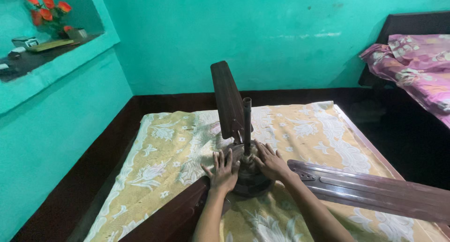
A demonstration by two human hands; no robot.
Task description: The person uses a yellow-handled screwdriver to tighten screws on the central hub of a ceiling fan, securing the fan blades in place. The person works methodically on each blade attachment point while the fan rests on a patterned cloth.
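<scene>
A dark brown ceiling fan lies on a bed covered with a yellow and white floral sheet [159, 153]. Its round motor housing [248, 181] sits in the middle, with a metal rod [247, 124] standing upright from it. My left hand [222, 170] rests flat on the left side of the housing, fingers spread. My right hand [271, 161] lies flat on the right side, next to the rod. One blade [228, 99] points up and away. Another blade [375, 190] stretches to the right, and a third [168, 218] runs toward the lower left.
Turquoise walls close in on the left and back. A wall niche [47, 49] at upper left holds orange flowers [47, 10] and small items. A second bed with a pink floral cover [417, 64] stands at the right. Dark floor [403, 129] lies between the beds.
</scene>
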